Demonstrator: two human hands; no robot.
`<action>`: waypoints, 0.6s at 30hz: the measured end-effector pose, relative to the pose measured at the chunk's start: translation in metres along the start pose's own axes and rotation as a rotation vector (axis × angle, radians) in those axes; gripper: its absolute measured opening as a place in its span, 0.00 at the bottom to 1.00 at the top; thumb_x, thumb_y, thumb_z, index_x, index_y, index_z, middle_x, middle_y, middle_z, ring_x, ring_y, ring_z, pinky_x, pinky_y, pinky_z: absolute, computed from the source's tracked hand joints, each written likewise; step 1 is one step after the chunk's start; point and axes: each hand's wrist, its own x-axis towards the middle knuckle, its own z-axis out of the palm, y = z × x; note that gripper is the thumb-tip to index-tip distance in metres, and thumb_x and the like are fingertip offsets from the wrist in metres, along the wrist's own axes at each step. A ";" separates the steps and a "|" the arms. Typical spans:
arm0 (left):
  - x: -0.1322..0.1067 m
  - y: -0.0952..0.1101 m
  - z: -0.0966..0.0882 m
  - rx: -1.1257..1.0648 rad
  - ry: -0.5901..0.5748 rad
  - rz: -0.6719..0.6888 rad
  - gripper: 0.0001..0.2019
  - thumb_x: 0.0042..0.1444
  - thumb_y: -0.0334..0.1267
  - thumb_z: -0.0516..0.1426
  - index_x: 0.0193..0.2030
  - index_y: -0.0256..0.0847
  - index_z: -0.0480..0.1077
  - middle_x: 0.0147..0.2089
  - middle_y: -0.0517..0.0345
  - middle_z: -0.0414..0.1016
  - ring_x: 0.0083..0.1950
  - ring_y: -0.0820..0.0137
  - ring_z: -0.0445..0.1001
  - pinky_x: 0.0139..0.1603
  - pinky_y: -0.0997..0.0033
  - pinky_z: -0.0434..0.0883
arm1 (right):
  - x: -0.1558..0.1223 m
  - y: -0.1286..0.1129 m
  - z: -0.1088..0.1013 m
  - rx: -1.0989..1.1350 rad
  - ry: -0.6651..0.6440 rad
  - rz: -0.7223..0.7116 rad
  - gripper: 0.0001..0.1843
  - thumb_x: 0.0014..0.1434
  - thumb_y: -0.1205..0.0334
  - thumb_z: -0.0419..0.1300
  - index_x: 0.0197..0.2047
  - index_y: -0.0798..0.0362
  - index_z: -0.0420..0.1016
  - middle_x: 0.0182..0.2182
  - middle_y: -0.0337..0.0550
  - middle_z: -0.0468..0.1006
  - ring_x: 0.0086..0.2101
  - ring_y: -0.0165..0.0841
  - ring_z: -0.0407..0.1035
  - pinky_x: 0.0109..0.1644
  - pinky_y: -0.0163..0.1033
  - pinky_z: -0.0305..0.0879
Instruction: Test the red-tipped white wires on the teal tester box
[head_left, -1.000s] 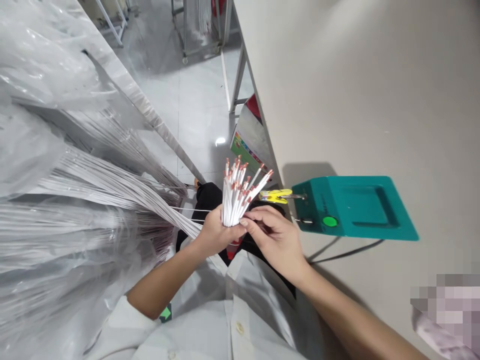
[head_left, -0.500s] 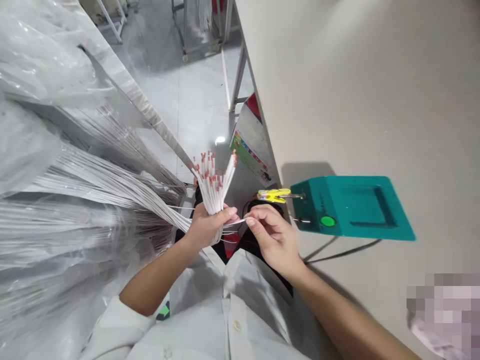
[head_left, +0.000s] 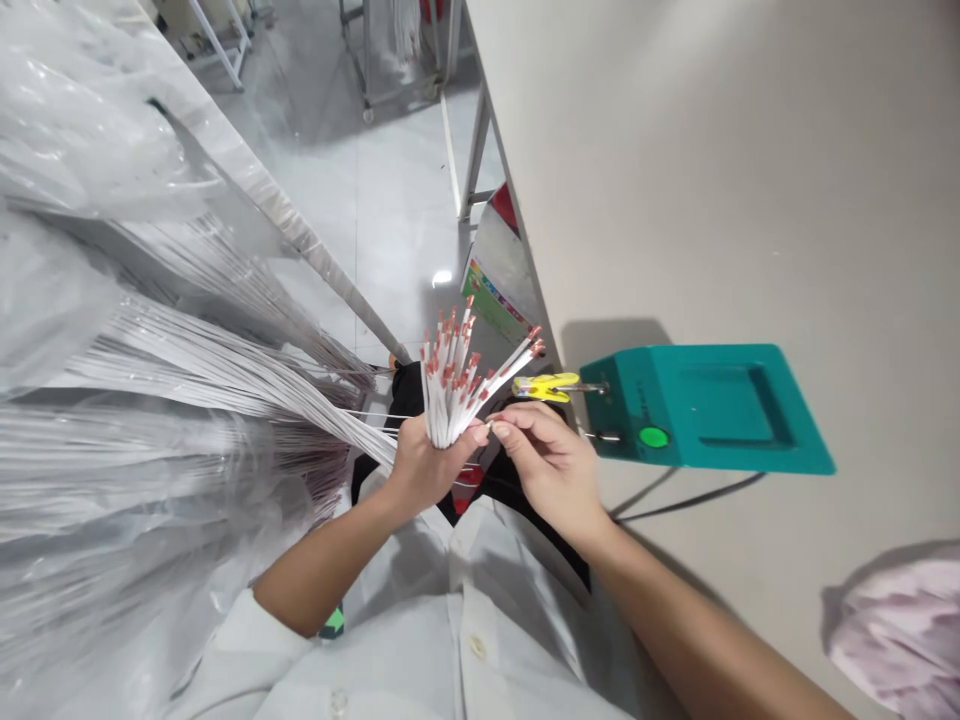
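My left hand [head_left: 429, 462] is closed round a bundle of white wires [head_left: 447, 405] whose stripped copper ends fan out above the fist. The wires run off to the left towards a larger hank [head_left: 247, 355]. Close beside it, the fingertips of my right hand [head_left: 551, 465] pinch the end of a single thin wire; the tip is mostly covered by the fingers. Right of that hand is a green tester box [head_left: 720, 400] on the table, with a yellow clip [head_left: 546, 387] attached at its left end and a round green button on it.
The beige table [head_left: 712, 180] fills the right side. More white wires under clear plastic sheeting [head_left: 82, 110] lie along the left. A pinkish cloth item [head_left: 900, 630] rests at the lower right. A metal-framed cart [head_left: 367, 60] stands on the floor beyond.
The bundle in my left hand has shifted right and tilted, with several wire ends now splaying towards the yellow clip. My right hand has stayed nearly in place, the two hands now closer.
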 end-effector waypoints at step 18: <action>-0.004 0.010 0.001 0.040 0.036 -0.060 0.12 0.50 0.45 0.58 0.24 0.37 0.70 0.18 0.64 0.63 0.21 0.77 0.60 0.25 0.75 0.60 | 0.005 -0.006 -0.002 -0.058 -0.011 -0.003 0.06 0.56 0.65 0.57 0.28 0.52 0.72 0.27 0.40 0.72 0.30 0.31 0.66 0.35 0.37 0.64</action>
